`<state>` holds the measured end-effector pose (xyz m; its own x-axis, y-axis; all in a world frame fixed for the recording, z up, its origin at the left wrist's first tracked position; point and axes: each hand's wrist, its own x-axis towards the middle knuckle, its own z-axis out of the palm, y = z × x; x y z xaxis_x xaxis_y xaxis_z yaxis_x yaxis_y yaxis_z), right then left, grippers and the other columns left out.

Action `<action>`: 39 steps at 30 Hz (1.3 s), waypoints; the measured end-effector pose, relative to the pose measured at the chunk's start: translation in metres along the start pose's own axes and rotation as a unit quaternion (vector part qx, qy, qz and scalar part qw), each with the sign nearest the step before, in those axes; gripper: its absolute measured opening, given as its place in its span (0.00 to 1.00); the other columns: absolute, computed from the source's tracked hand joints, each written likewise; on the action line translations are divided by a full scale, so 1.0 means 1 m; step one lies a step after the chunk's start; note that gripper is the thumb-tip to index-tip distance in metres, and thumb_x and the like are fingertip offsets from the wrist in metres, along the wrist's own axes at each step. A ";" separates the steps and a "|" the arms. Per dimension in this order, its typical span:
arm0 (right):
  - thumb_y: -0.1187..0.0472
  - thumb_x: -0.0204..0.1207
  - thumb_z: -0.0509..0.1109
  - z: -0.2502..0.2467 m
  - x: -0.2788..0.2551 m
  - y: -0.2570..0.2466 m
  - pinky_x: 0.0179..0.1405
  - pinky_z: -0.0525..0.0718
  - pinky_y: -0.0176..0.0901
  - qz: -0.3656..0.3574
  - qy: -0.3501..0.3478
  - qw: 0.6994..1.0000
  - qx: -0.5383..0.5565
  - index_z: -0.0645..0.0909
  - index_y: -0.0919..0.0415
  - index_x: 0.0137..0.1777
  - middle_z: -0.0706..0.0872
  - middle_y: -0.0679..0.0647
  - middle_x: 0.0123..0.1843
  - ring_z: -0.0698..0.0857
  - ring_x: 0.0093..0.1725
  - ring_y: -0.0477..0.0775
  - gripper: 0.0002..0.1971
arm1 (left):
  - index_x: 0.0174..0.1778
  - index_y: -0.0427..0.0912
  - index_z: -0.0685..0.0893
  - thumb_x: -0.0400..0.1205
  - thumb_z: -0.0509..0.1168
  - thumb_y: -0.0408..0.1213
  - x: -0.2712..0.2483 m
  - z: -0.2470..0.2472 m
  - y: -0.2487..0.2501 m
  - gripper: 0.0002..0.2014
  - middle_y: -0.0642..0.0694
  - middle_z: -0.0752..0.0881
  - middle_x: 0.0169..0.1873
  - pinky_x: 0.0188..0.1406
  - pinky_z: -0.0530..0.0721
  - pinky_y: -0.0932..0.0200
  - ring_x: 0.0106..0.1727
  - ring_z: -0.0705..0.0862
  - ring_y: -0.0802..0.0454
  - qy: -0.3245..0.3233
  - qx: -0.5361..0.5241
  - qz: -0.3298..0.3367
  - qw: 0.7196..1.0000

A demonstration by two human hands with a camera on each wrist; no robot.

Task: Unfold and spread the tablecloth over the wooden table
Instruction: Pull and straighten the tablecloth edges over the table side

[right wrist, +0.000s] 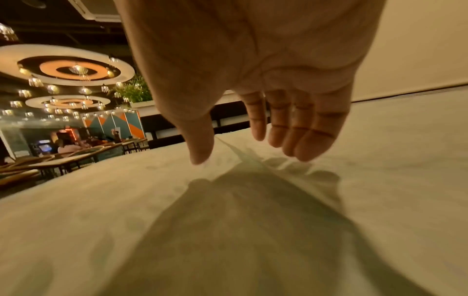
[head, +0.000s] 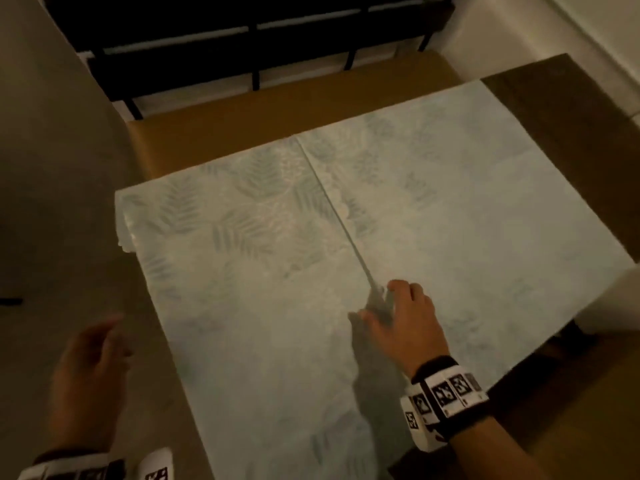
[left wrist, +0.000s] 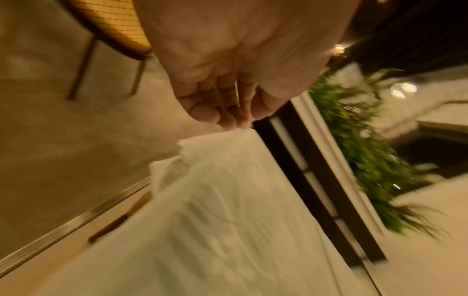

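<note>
On the wooden table (head: 214,129), the tablecloth (head: 263,244) lies under the right hand's (head: 405,320) relaxed fingers; left hand (head: 86,379) loose.

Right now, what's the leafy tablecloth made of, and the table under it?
The tablecloth looks like thin matte paper or non-woven sheet: it keeps a sharp crease and has a ragged edge. The table looks like smooth brown wood, possibly laminate.

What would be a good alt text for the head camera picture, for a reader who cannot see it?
A pale leaf-patterned tablecloth lies partly unfolded on a wooden table, with a raised fold line down its middle. The right hand rests on that fold near its close end, while the left hand hangs blurred beside the cloth's left edge, holding nothing.
</note>
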<state>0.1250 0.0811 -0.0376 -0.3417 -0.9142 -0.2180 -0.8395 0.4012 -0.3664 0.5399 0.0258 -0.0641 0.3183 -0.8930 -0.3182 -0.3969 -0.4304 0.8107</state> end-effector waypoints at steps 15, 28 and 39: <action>0.60 0.84 0.61 -0.042 -0.011 0.090 0.27 0.76 0.40 0.046 -0.082 0.965 0.243 0.74 0.58 0.43 0.79 0.48 0.31 0.76 0.28 0.49 0.07 | 0.73 0.33 0.72 0.59 0.61 0.76 -0.026 0.297 0.208 0.56 0.34 0.83 0.66 0.63 0.84 0.43 0.61 0.85 0.36 -0.155 0.157 -0.022 0.975; 0.21 0.65 0.63 -0.104 0.060 0.098 0.50 0.77 0.41 -0.013 -0.313 0.893 0.323 0.78 0.47 0.53 0.82 0.40 0.49 0.81 0.47 0.42 0.31 | 0.76 0.45 0.75 0.84 0.59 0.46 0.064 0.364 0.299 0.23 0.42 0.75 0.76 0.73 0.72 0.38 0.75 0.74 0.38 -0.135 0.438 0.103 0.883; 0.45 0.82 0.63 -0.158 0.143 0.213 0.43 0.85 0.51 -0.235 -0.252 0.932 0.110 0.80 0.57 0.47 0.89 0.60 0.40 0.88 0.42 0.63 0.16 | 0.66 0.35 0.82 0.87 0.58 0.40 0.077 0.437 0.396 0.17 0.37 0.85 0.59 0.55 0.82 0.51 0.61 0.84 0.40 0.029 0.319 0.004 0.947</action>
<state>-0.1696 0.0267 -0.0035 0.3303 -0.8710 -0.3638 -0.7204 0.0164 -0.6934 0.0309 -0.2712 0.0177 0.3518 -0.8959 -0.2714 -0.8330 -0.4319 0.3458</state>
